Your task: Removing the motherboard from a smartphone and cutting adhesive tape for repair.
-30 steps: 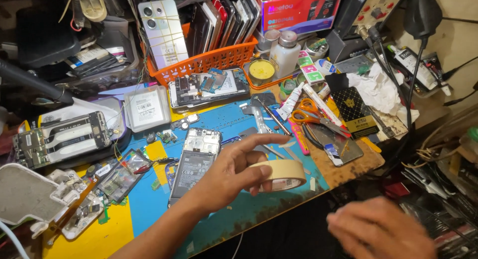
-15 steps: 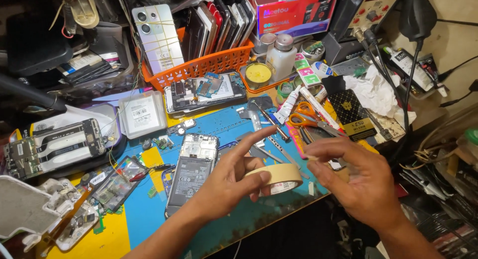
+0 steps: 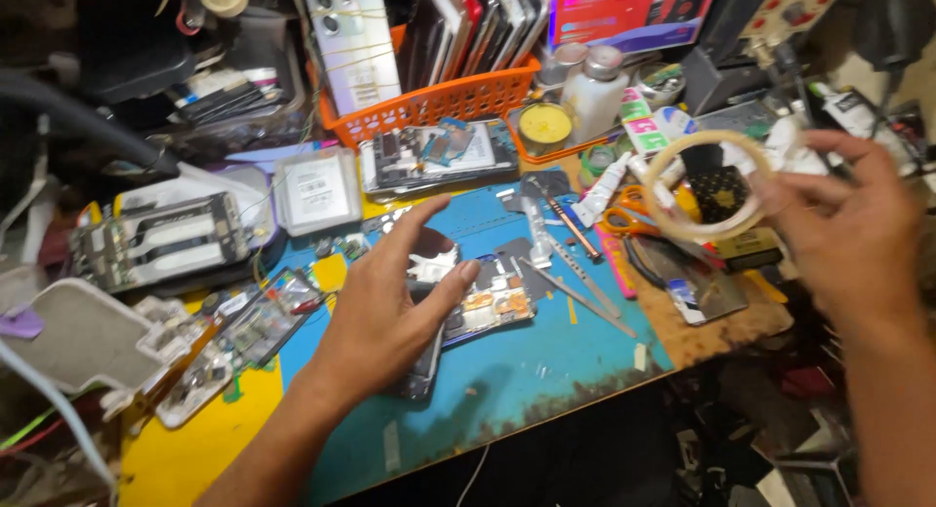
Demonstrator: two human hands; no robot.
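My left hand rests on an opened phone lying on the blue work mat, with the fingers spread over its upper part. The phone's inner boards show to the right of the fingers. My right hand is raised at the right and holds a roll of pale tape up in the air by its edge, above the tools.
An orange basket of phones stands at the back. Tweezers, scissors and small tools lie on the mat's right side. Phone frames and loose parts crowd the left. Bottles and a yellow tin sit behind.
My right hand came in from the lower right, took the tape roll off the mat and lifted it up to the right. My left hand moved from the roll onto the opened phone.
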